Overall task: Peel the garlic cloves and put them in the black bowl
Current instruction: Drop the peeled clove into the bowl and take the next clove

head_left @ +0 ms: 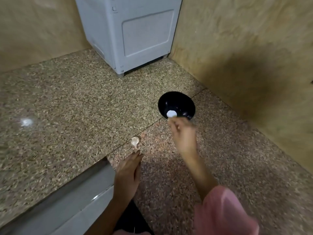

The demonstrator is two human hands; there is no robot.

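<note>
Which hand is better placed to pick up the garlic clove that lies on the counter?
The left hand. It is empty, and its straight fingers point at the unpeeled clove, just short of it. The right hand is busy at the bowl, holding a peeled clove.

Speckled granite bench [71, 102]; a seam runs diagonally through centre frame. White boxy appliance [132, 34] at upper centre, standing in the corner between tan walls [245, 39]. Grey metal ledge [67, 200] at lower left. Light glare [26, 122] at left.
</note>
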